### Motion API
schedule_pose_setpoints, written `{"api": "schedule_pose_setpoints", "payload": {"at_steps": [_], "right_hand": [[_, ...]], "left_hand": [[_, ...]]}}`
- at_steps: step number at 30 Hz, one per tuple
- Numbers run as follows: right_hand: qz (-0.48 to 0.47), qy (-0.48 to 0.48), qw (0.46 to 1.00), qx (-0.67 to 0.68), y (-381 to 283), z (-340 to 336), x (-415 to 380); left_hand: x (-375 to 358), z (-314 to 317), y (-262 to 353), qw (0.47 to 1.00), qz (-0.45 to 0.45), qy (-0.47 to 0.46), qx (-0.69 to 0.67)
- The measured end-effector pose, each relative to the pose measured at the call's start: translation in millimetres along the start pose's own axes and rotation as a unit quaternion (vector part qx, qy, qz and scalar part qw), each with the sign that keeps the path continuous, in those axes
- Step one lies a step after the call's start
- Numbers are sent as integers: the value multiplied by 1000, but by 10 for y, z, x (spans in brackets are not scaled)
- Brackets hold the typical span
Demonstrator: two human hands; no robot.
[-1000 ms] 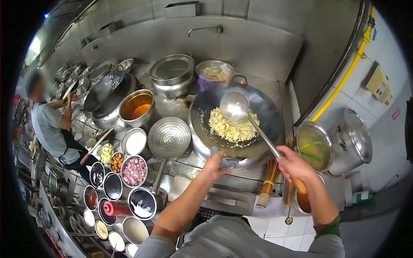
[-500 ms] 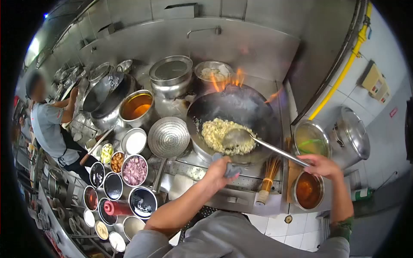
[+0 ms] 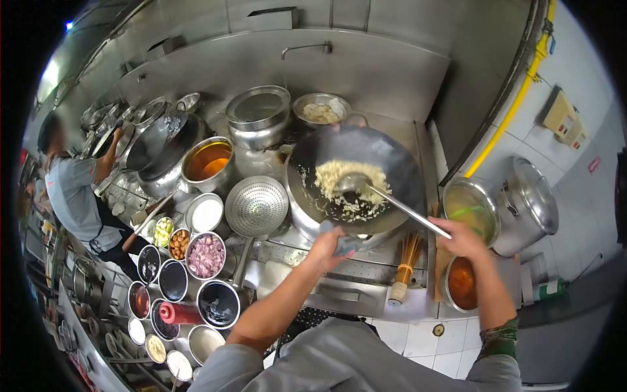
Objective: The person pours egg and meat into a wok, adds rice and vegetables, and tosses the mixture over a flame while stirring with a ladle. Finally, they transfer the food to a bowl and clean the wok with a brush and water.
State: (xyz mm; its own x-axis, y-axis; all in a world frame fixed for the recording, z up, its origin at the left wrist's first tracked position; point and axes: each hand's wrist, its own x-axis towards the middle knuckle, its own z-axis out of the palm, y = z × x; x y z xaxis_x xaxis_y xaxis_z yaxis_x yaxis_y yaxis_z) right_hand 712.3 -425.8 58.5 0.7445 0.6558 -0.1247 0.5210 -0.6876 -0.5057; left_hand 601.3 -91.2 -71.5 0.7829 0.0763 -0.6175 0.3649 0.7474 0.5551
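My left hand is closed on a grey cloth at the near rim of a dark wok. A long steel ladle has its handle in my closed right hand. Its bowl rests in pale, chopped food that lies across the wok's middle, with loose bits scattered toward the near side. A bamboo brush stands just right of the wok, below the ladle's handle.
Left of the wok are a perforated strainer, a pot of orange oil and several bowls of ingredients, one with chopped purple onion. A lidded pot stands right. Another person works at far left.
Flames behind the wok are gone. The food has shifted toward the wok's far side and spread. My right hand has moved left and slightly up with the ladle; the wok sits slightly more right.
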Motion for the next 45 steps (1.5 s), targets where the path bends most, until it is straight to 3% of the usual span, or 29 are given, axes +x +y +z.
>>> {"api": "schedule_pose_setpoints", "payload": {"at_steps": [2,4,5,8,9,12,13,16,17,18,20,22,23,25,27,30,31,34,36,37,39,41,42,45], "right_hand": [[-33,117,978,-170,-97,234,-41],[-45,115,989,-80,58,51,-205],[-57,108,992,-14,189,-45,-248],[-5,-18,993,119,292,-368,-427],[65,-61,977,195,129,-557,-488],[188,-173,929,267,10,-982,-681],[224,-185,935,204,-10,-993,-660],[166,-123,973,104,-95,-464,-209],[26,-12,998,48,163,-117,-36],[-119,98,988,-12,346,171,48],[-11,97,994,-44,59,177,-81],[-68,114,991,-31,236,-12,-164],[-94,107,990,-12,299,-128,-223],[-15,-3,995,103,377,-283,-540],[90,-97,971,199,252,-655,-501],[170,-193,951,169,71,-962,-491],[121,-179,965,146,240,-833,-388],[-108,20,992,57,431,-28,52],[24,46,996,-72,-2,14,-26],[23,34,995,-88,32,-62,-93],[-100,51,993,-35,279,-293,-233],[-28,-19,994,100,418,-439,-446],[95,-81,973,195,384,-565,-445],[127,-134,979,91,-25,-677,-172]], "left_hand": [[-352,-118,-286,998,43,14,31],[-835,-154,-426,998,51,23,34],[-852,-158,-500,998,61,-17,-18],[-559,-50,-121,998,-26,36,-44],[-490,6,-15,998,-10,52,-44],[-816,238,187,999,-18,50,-3],[-866,309,248,999,-37,32,-15],[-296,342,168,998,-39,53,-18],[-5,139,25,998,-43,24,-41],[-91,49,-84,1000,-10,10,-14],[-333,-165,-332,998,57,-9,35],[-769,-258,-473,999,40,3,23],[-866,-218,-506,996,73,-55,1],[-768,-150,-407,999,-4,17,-38],[-670,74,2,998,-16,46,-46],[-793,322,222,998,-38,44,-34],[-772,401,262,997,-34,57,-26],[-66,89,18,999,-33,23,-27],[-300,-90,-211,1000,13,6,15],[-427,-208,-365,999,34,0,33],[-771,-259,-465,999,25,19,10],[-982,-165,-412,999,-18,39,-31],[-882,-70,-156,996,-54,51,-53],[-626,329,266,997,-45,62,-16]]}}
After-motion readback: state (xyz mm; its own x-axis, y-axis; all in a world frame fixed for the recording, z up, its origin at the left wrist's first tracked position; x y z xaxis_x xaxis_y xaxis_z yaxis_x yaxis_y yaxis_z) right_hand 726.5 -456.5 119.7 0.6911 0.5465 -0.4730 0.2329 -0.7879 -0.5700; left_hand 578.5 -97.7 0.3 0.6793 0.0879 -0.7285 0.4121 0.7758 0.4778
